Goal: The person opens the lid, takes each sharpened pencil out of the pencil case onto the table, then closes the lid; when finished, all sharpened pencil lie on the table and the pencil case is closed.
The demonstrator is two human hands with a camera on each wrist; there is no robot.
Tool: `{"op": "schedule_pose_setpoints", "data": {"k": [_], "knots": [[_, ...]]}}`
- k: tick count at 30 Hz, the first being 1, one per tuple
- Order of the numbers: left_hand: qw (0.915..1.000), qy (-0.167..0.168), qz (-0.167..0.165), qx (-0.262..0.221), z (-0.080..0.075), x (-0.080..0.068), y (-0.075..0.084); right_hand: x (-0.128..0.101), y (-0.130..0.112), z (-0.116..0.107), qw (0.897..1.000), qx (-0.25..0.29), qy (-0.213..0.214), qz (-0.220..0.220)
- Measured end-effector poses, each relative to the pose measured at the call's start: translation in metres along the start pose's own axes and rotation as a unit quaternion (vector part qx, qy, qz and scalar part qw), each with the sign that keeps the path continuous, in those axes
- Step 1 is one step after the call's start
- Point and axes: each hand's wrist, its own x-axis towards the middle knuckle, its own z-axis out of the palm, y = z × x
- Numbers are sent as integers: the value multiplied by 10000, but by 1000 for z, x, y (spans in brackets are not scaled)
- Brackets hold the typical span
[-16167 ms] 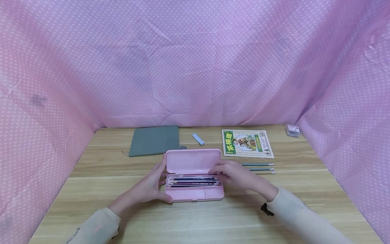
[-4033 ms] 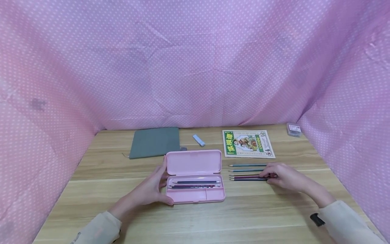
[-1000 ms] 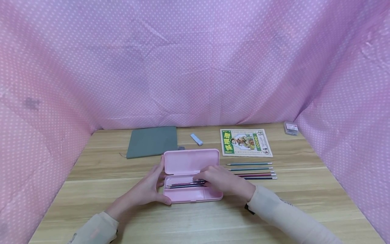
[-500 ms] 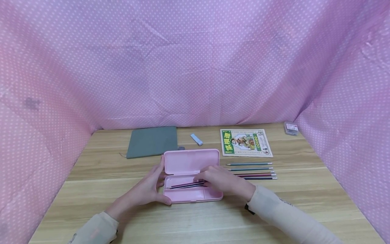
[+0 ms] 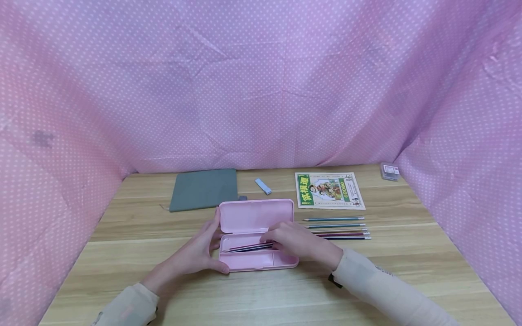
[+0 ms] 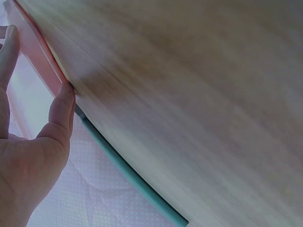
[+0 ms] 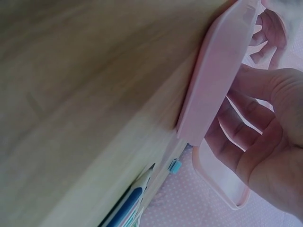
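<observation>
An open pink pencil case (image 5: 256, 216) lies mid-table with its lid tipped back. My left hand (image 5: 213, 248) grips its left end, thumb on the front edge and fingers behind the lid; the left wrist view shows that hand (image 6: 37, 71) on the pink rim. My right hand (image 5: 274, 242) reaches into the tray and pinches the dark pencils (image 5: 249, 247), which lie slightly tilted. In the right wrist view my right hand (image 7: 239, 111) curls inside the case (image 7: 213, 80). Several pencils (image 5: 340, 229) lie in a row on the table to the right.
At the back lie a grey pouch (image 5: 204, 189), a small blue eraser (image 5: 263, 185) and a green picture booklet (image 5: 329, 190). A small box (image 5: 389, 171) sits at the far right corner. Pink dotted cloth (image 5: 261, 90) walls in the wooden table (image 5: 265, 294) on three sides.
Four seconds ago my right hand was at the pencil row on the right; it is now in the case. Over the last second the pencils in the tray have tilted slightly.
</observation>
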Motion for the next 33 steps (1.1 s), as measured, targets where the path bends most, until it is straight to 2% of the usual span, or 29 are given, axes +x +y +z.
{"op": "schedule_pose_setpoints", "data": {"k": [8,19,33], "knots": [[9999,-19,-62,91,0,0,0,1,0,0,9998,-4,-82,158],[10000,-17,7,77,0,0,0,2,1,0,9999,99,34,99],[10000,-18,-30,93,0,0,1,-7,-3,-18,9996,45,143,231]]}}
